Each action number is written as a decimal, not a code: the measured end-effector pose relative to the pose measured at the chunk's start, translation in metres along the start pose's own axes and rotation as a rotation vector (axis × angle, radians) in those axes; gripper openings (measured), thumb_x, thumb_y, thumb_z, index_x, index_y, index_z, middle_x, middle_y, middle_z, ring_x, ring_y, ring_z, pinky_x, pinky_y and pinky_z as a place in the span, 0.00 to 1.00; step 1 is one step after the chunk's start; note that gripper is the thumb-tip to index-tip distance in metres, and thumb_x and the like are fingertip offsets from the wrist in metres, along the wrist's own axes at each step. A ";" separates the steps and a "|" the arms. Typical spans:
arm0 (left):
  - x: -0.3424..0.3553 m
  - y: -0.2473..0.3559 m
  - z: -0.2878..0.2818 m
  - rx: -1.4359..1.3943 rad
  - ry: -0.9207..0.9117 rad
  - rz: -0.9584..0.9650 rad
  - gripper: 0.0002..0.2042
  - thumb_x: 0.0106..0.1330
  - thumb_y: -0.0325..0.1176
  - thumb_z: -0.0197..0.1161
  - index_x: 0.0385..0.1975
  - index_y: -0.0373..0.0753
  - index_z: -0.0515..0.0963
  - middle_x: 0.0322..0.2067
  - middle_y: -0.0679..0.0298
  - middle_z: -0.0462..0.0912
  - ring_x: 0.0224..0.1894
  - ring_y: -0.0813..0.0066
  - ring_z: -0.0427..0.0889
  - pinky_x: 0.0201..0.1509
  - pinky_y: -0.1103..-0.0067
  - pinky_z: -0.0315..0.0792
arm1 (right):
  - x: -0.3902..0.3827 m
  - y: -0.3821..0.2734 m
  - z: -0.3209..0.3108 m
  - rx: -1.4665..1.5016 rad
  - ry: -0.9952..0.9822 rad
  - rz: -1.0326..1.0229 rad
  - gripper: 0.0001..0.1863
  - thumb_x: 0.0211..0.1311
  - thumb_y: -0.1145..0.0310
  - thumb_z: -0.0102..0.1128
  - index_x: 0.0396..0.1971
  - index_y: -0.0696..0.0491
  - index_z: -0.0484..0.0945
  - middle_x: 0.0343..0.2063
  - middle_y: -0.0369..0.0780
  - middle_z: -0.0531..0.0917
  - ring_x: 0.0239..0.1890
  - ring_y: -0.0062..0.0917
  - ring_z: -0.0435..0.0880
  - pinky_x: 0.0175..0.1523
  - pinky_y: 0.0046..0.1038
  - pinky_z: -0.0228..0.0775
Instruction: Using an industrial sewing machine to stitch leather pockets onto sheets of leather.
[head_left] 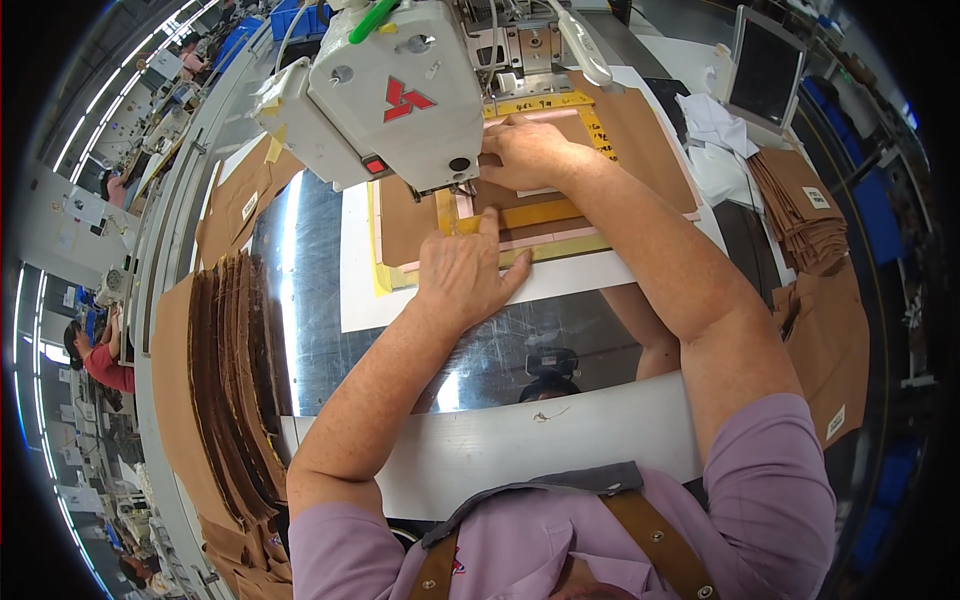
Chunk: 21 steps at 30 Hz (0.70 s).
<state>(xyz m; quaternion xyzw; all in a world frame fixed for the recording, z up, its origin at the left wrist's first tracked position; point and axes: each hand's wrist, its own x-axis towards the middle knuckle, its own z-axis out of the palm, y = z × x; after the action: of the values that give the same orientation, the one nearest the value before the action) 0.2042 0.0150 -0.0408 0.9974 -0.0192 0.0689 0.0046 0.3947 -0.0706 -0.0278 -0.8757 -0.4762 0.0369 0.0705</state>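
Observation:
A brown fabric piece [408,225] lies under the white sewing machine head [400,100], set in a flat template with pink-edged strips and a yellow frame [545,214]. My left hand [462,268] rests on the template's near side, thumb and index finger apart, the index fingertip on the frame close to the needle area. Farther back, my right hand [528,155] reaches across the fabric just right of the machine head. Its fingers stretch leftward onto the work, their tips partly hidden by the head. Neither hand shows anything gripped.
A shiny metal plate [330,290] spans the table under a white sheet [362,312]. Tall stacked brown fabric pieces [225,380] stand at left; another stack [800,210] lies at right, beside crumpled white cloth [722,150] and a screen [765,70]. Other people work far left.

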 end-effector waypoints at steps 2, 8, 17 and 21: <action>-0.010 -0.003 -0.003 -0.060 0.018 -0.107 0.36 0.68 0.59 0.55 0.59 0.27 0.75 0.19 0.53 0.83 0.20 0.57 0.83 0.31 0.66 0.74 | -0.006 -0.001 0.004 0.008 0.039 -0.018 0.27 0.67 0.47 0.55 0.64 0.39 0.77 0.61 0.36 0.79 0.67 0.36 0.71 0.70 0.40 0.68; -0.024 -0.010 -0.009 -0.059 -0.004 -0.030 0.35 0.66 0.57 0.60 0.61 0.31 0.75 0.16 0.56 0.80 0.19 0.56 0.81 0.31 0.65 0.73 | -0.019 -0.009 0.000 0.004 0.055 -0.041 0.25 0.67 0.51 0.56 0.61 0.43 0.78 0.58 0.37 0.82 0.62 0.40 0.74 0.68 0.40 0.69; -0.048 0.002 -0.015 -0.051 -0.046 -0.013 0.36 0.64 0.57 0.61 0.62 0.31 0.74 0.15 0.55 0.79 0.19 0.55 0.80 0.31 0.65 0.73 | -0.042 -0.018 0.006 -0.064 0.023 -0.082 0.27 0.70 0.53 0.51 0.66 0.44 0.73 0.62 0.38 0.79 0.64 0.38 0.73 0.68 0.40 0.69; -0.059 0.004 -0.009 -0.073 0.014 0.022 0.38 0.64 0.58 0.62 0.63 0.30 0.73 0.16 0.56 0.80 0.19 0.55 0.80 0.30 0.65 0.73 | -0.057 -0.026 0.006 -0.050 0.041 -0.080 0.28 0.70 0.54 0.53 0.67 0.48 0.72 0.63 0.39 0.78 0.65 0.37 0.72 0.69 0.39 0.67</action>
<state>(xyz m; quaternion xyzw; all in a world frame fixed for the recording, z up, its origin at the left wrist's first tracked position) 0.1448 0.0134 -0.0396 0.9958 -0.0328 0.0750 0.0406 0.3419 -0.1040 -0.0299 -0.8581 -0.5100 0.0041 0.0599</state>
